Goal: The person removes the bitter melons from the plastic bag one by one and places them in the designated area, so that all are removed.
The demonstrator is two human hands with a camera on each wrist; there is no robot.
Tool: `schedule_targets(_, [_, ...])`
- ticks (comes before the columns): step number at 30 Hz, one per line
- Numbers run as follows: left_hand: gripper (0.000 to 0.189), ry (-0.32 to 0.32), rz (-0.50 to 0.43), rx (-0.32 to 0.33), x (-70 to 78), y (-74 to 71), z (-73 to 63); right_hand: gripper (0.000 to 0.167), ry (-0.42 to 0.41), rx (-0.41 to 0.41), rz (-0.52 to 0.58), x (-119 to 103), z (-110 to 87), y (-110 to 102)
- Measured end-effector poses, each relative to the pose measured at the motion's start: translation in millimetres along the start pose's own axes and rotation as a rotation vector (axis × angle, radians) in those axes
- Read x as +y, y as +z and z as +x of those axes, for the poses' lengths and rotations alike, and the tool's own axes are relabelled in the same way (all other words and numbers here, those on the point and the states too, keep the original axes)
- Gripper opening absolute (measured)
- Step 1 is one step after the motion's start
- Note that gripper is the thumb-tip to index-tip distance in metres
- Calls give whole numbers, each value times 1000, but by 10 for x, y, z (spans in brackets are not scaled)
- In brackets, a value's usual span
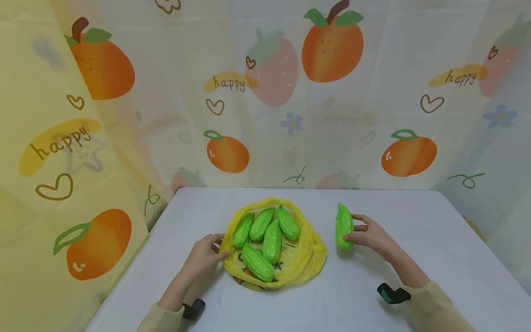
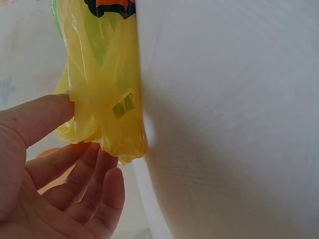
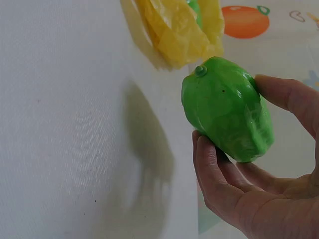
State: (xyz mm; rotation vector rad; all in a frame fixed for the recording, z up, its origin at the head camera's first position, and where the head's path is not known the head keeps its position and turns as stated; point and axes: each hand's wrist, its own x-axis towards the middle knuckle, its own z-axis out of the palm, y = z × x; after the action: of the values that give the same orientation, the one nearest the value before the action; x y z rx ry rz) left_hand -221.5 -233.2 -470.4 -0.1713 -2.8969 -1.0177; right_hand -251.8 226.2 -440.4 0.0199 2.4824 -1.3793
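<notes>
Beige sleeves point(image 1: 439, 309) come nearest in the head view, each with a dark wrist device point(image 1: 392, 293). Beyond them, the right hand point(image 1: 371, 237), on the side of the table point(image 1: 315, 309) toward its right edge, grips a green gourd point(image 1: 344, 228) between thumb and half-curled fingers. The gourd's long axis points at the table's far edge, narrow tip away from the person. The yellow bag point(image 1: 304, 274) lies to that hand's left, well apart; its crumpled right rim stands between the held gourd and the five gourds point(image 1: 272, 242) inside. The left hand point(image 1: 205, 253) is nearer, at the bag's edge facing the table's left edge. Behind the far edge hangs a fruit-print curtain point(image 1: 265, 120).

In the left wrist view, thumb and loosely bent fingers hold the bag's side; plastic hides some fingertips, so how firmly cannot be told.

In the right wrist view, the gourd's blunt, knobbed end shows, its shadow point(image 3: 144, 129) apart on the table, so it seems lifted. The bag sits beyond it.
</notes>
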Motion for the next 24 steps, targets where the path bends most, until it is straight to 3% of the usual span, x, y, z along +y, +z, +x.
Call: schedule_targets(24, [51,-12,-9,-11,14,-13,-2,96,56,-22,-25,98,150,-146])
